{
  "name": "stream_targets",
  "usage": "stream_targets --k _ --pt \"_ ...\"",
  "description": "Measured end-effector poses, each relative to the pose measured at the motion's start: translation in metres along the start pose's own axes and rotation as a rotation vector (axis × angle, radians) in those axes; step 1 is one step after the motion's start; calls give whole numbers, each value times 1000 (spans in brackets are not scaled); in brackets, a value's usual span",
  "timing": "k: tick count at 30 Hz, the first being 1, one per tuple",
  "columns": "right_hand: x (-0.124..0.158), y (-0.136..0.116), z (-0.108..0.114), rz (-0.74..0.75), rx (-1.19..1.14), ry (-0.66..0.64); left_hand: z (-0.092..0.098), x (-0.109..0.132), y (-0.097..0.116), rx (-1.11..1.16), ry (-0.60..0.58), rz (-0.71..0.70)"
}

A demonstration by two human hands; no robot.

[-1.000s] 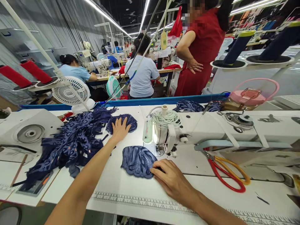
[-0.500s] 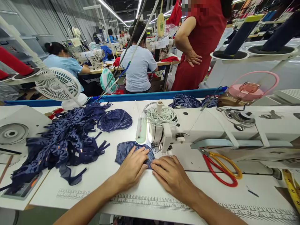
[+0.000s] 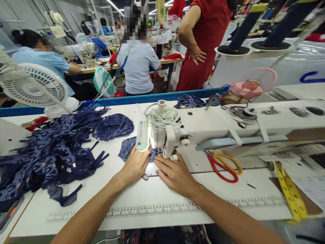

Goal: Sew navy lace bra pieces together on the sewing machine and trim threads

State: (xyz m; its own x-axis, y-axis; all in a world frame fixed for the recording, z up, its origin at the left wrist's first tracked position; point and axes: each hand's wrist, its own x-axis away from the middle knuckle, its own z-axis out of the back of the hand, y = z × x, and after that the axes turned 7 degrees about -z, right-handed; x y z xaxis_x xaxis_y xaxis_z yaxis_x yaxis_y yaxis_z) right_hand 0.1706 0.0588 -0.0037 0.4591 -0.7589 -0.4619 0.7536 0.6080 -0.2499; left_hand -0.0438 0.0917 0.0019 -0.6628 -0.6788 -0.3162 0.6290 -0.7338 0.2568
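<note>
A dark blue patterned fabric piece [image 3: 126, 148] lies under the needle area of a white sewing machine [image 3: 165, 137]. My left hand [image 3: 137, 164] rests flat on its near side, fingers stretched out and partly hidden behind the machine's lit lamp. Just right of the presser foot, my right hand [image 3: 175, 173] lies on the machine bed, fingers extended, tips at the fabric's right edge. Neither hand visibly grips the cloth. The fabric's right part is hidden by the hands and machine head.
Left lie a heap of navy strips [image 3: 58, 145] and a rounded navy bundle [image 3: 113, 127]. Red-and-yellow-handled scissors [image 3: 224, 166] and a yellow tape measure [image 3: 291, 195] are right. A white fan [image 3: 35, 84] stands behind. Co-workers sit or stand beyond the blue edge [image 3: 122, 96].
The camera view has shifted, moving the scene left and up. My hands have moved slightly closer to the machine head, and less of the fabric shows beside them.
</note>
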Motion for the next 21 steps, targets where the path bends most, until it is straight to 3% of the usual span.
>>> stream_targets --k 4,11,17,21 --pt "-2 2 3 -12 -13 45 1 5 0 -61 61 -102" --pt "-4 23 18 -307 100 89 4 11 4 -82 135 -203" --pt "4 78 37 -586 173 92 4 13 2 -83 161 -168" --pt "0 117 46 -627 136 80 3 13 0 -73 155 -157"
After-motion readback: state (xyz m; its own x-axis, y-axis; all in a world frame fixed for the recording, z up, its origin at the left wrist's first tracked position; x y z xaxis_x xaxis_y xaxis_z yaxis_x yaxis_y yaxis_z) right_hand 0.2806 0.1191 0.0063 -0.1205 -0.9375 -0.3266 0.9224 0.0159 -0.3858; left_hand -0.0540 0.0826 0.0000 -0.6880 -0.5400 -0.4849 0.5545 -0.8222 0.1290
